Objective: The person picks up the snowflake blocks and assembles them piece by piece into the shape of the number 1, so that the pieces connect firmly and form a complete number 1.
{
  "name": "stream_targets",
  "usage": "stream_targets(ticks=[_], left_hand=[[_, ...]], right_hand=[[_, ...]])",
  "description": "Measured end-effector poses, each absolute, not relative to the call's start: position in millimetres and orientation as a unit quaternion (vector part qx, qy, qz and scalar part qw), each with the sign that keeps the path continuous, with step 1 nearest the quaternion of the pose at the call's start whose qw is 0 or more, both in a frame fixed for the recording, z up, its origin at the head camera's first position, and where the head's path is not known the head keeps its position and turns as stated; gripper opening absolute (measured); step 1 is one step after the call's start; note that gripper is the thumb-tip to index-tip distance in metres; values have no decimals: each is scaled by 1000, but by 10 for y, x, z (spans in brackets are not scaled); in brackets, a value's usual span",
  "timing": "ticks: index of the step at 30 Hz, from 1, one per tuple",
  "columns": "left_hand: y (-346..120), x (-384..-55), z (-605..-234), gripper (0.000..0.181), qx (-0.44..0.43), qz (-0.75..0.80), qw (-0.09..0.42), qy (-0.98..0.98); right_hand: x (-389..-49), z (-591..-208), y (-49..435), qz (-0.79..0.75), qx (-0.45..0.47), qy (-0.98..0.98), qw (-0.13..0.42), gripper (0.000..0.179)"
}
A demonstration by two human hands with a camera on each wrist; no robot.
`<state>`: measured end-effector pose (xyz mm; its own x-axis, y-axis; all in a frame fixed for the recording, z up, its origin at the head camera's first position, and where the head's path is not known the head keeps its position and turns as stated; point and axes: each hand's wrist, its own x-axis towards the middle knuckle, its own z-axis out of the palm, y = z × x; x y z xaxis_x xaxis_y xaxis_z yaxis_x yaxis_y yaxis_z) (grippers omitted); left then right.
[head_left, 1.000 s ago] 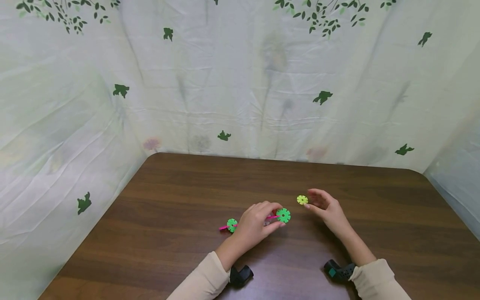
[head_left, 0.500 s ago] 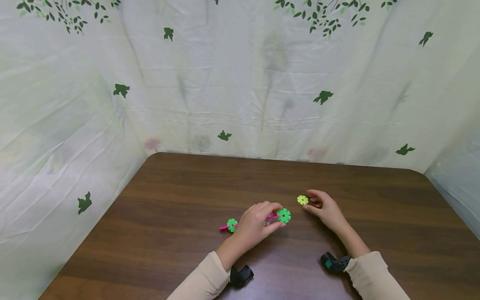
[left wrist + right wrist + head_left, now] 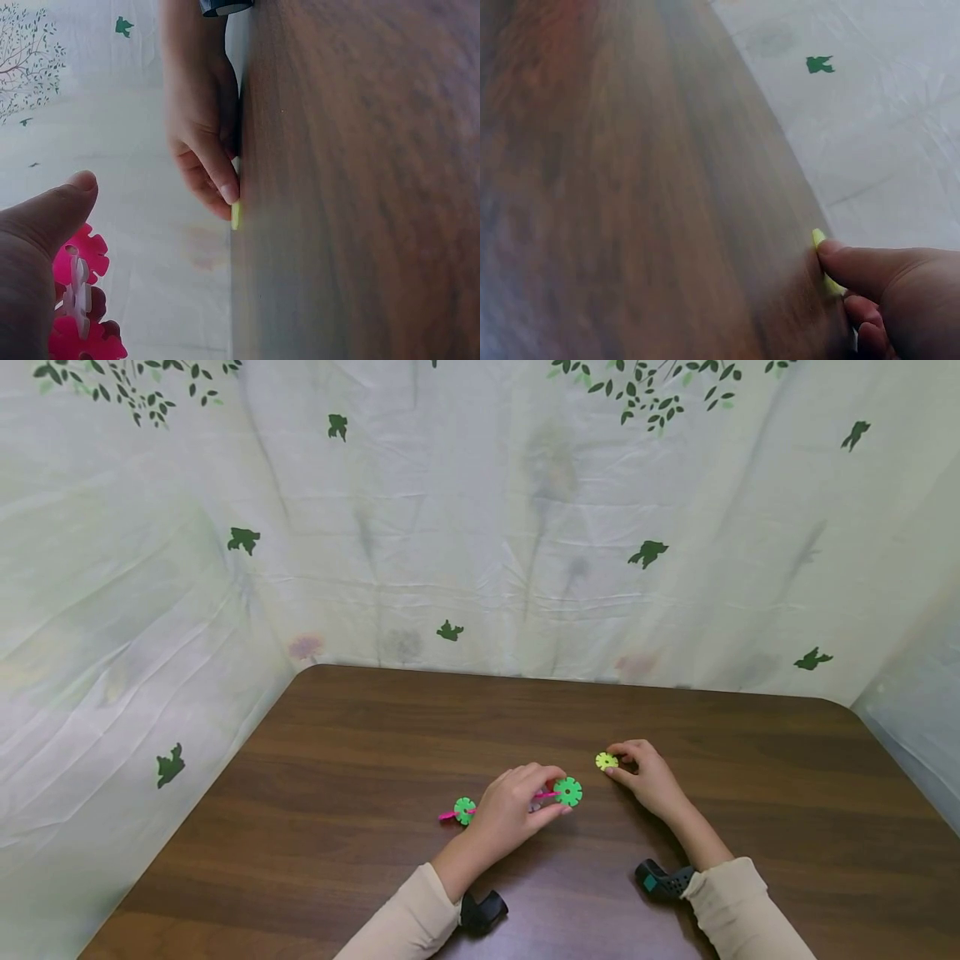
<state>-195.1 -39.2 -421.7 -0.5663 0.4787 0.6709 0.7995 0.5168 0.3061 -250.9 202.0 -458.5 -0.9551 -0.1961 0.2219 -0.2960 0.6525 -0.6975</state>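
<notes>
My left hand (image 3: 510, 802) grips a chain of slotted plastic discs joined edge to edge. A green disc (image 3: 567, 792) stands at its right end, by the thumb and fingertips; another green disc (image 3: 464, 811) and a pink disc (image 3: 446, 817) stick out behind the hand. In the left wrist view, a pink disc (image 3: 86, 251) and a white disc (image 3: 76, 292) show under the fingers; the middle of the chain is hidden from the head view. To the right, my right hand (image 3: 652, 781) pinches a small yellow slotted disc (image 3: 604, 762) by its edge, low over the table.
Both hands work over a brown wooden table (image 3: 360, 735) with rounded far corners. A pale curtain (image 3: 480, 527) with printed leaves and green birds hangs behind it and along the sides. Dark camera mounts sit on the left wrist (image 3: 482, 912) and right wrist (image 3: 660, 881).
My right hand has shifted slightly left, and its thumb and fingers have come together on the yellow disc, which tilts a little. The left hand and its chain have stayed put.
</notes>
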Motion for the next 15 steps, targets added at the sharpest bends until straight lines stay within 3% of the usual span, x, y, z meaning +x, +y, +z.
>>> stream_targets(ticks=[15], left_hand=[[-397,-1951,-4223,31,-382,-312,254,-832]], right_hand=[[-2435,-4553,2038,474,133,-868,70,22]])
